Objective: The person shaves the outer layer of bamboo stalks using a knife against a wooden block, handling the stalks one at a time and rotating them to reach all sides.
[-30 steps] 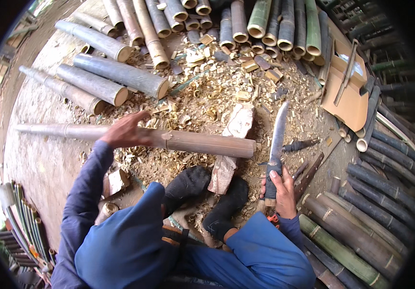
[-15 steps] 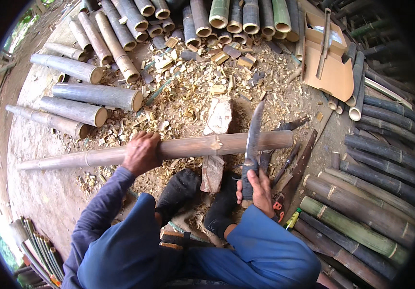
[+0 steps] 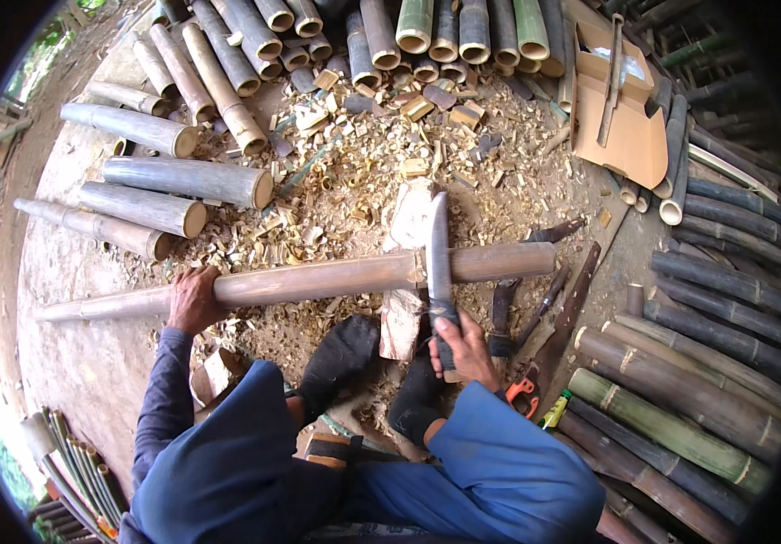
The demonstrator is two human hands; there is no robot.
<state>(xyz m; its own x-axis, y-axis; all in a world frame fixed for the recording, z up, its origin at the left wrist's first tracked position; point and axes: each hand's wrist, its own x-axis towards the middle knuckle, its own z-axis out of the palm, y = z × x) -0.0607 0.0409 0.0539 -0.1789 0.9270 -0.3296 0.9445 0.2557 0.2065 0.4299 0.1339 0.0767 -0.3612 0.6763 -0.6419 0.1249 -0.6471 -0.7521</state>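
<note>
A long brown bamboo pole (image 3: 318, 278) lies across in front of me, resting over a pale wooden block (image 3: 401, 328) on the ground. My left hand (image 3: 195, 299) is wrapped round the pole's thinner left part. In my right hand (image 3: 465, 348) is the dark wrapped handle of a machete (image 3: 439, 238). Its blade points away from me and crosses over the pole at the node right of the block. From this view I cannot tell whether the blade touches the bamboo.
Wood chips (image 3: 345, 163) cover the ground beyond the pole. Cut bamboo lengths (image 3: 186, 179) lie at left, at the back and at right (image 3: 680, 376). An orange-handled saw (image 3: 524, 392) and other tools lie right of my right hand. An opened cardboard box (image 3: 630, 154) sits far right.
My left hand has slid left along the pole. My right hand has brought the machete left and nearer, from the pole's right part to the node. The pole's node has shifted slightly right.
</note>
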